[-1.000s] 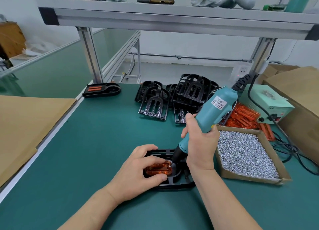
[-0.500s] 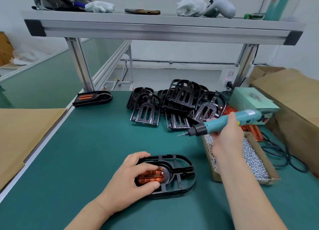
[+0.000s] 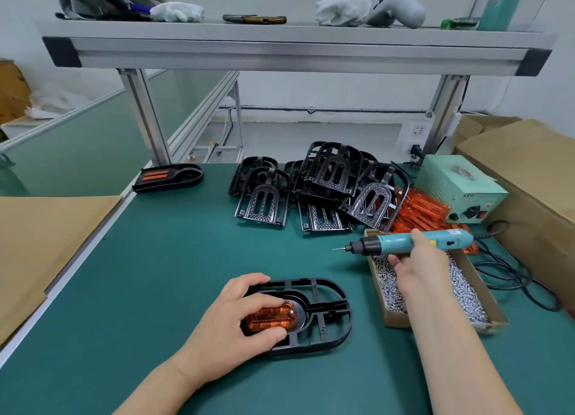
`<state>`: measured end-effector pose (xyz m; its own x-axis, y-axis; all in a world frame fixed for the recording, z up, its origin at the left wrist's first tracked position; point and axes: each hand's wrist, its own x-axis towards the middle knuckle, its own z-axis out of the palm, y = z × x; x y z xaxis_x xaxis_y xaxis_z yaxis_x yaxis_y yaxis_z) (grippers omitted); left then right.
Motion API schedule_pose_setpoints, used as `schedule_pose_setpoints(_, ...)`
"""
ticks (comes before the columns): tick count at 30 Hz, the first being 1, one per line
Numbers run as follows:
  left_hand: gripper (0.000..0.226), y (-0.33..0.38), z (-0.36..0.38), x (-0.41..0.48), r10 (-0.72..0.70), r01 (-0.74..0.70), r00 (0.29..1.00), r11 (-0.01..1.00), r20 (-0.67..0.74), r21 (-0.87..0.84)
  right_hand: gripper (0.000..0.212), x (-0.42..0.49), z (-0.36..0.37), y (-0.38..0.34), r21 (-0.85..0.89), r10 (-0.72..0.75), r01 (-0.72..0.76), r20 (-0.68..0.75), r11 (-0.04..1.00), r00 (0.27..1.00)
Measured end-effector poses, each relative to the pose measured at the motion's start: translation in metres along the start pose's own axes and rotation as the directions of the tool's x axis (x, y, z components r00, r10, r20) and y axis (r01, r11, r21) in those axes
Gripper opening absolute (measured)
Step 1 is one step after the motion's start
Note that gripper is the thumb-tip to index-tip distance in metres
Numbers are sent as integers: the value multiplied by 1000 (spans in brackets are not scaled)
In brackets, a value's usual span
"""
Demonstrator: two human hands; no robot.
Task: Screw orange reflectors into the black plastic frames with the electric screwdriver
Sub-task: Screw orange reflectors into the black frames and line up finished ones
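A black plastic frame (image 3: 323,318) lies flat on the green table in front of me. An orange reflector (image 3: 272,318) sits in its left half. My left hand (image 3: 239,315) presses down on the reflector and the frame's left end. My right hand (image 3: 417,265) grips the teal electric screwdriver (image 3: 404,243), held level above the cardboard screw box (image 3: 385,316), its bit pointing left, well clear of the frame.
A pile of black frames (image 3: 323,187) lies at the back middle, loose orange reflectors (image 3: 417,212) beside it. A finished frame (image 3: 168,176) rests back left. A green power box (image 3: 460,187), black cable (image 3: 513,277) and cardboard cartons (image 3: 529,171) crowd the right. A metal shelf (image 3: 295,47) spans overhead.
My right hand lifted the screwdriver off the frame and swung it right to above the screw box. The left hand kept hold of the reflector and frame.
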<state>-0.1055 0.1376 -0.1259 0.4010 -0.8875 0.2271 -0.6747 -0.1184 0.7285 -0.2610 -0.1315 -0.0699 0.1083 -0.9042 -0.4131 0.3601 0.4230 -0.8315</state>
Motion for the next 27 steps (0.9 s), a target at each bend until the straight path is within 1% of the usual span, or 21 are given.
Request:
schedule_pose_setpoints(1,39,0,0,0,1,-1,1000,1000,-3,0,6,-1,-2,0,20,20,-20,18,1000,1000)
schedule_pose_setpoints(2,39,-1,0,0,2,-2,1000,1000,-5,-1,12,-2,-5,-1,37,34,-35,32,999,999)
schedule_pose_setpoints(4,39,-1,0,0,1,-1,1000,1000,-5,0,17,-6,-9,-3,77,41,-45,61,996,997)
schedule_pose_setpoints(7,40,-1,0,0,0,0,1000,1000,-2,6,13,-15,-15,-5,120,56,-71,123,990,991)
schedule_pose_setpoints(9,40,-2,0,0,2,-1,1000,1000,-6,8,11,-20,-22,-3,113,60,-77,152,991,987)
schedule_pose_setpoints(12,40,-2,1,0,12,-12,1000,1000,-11,5,14,-27,-37,2,57,37,-46,145,997,989)
schedule_pose_setpoints(13,40,-2,2,0,14,-14,1000,1000,-13,2,18,-28,-42,3,39,12,-17,136,999,991)
schedule_pose_setpoints(15,40,-2,2,0,11,-11,1000,1000,-13,0,44,-30,-49,3,6,-65,65,131,998,989)
schedule_pose_setpoints(16,39,-2,2,0,9,-9,1000,1000,-13,0,54,-31,-52,4,-58,-101,109,133,992,986)
schedule_pose_setpoints(17,39,-3,2,0,7,-7,1000,1000,-13,1,57,-33,-53,4,-175,-142,165,137,971,980)
schedule_pose_setpoints(18,40,-3,2,0,6,-6,1000,1000,-14,1,52,-33,-55,6,-332,-196,236,149,913,969)
schedule_pose_setpoints(19,40,-3,2,0,8,-8,1000,1000,-15,2,42,-32,-58,7,-514,-268,325,183,794,946)
schedule_pose_setpoints(20,40,-3,2,0,10,-10,1000,1000,-16,3,34,-30,-61,7,-677,-344,414,245,609,907)
schedule_pose_setpoints(21,40,-3,2,0,13,-13,1000,1000,-17,4,26,-28,-65,6,-788,-388,478,332,387,860)
schedule_pose_setpoints(22,40,-3,2,0,14,-14,1000,1000,-18,8,21,-27,-68,4,-842,-383,509,417,178,824)
schedule_pose_setpoints(23,40,-2,1,0,14,-14,1000,1000,-18,10,18,-27,-69,2,-855,-337,517,477,35,812)
schedule_pose_setpoints(24,40,-2,1,0,12,-12,1000,1000,-18,9,17,-27,-69,0,-856,-271,515,507,-47,818)
schedule_pose_setpoints(25,40,-2,1,0,10,-10,1000,1000,-17,6,16,-27,-69,-1,-852,-215,515,523,-97,825)
schedule_pose_setpoints(27,40,-2,1,0,9,-9,1000,1000,-17,6,13,-29,-66,-3,-845,-159,516,534,-142,831)
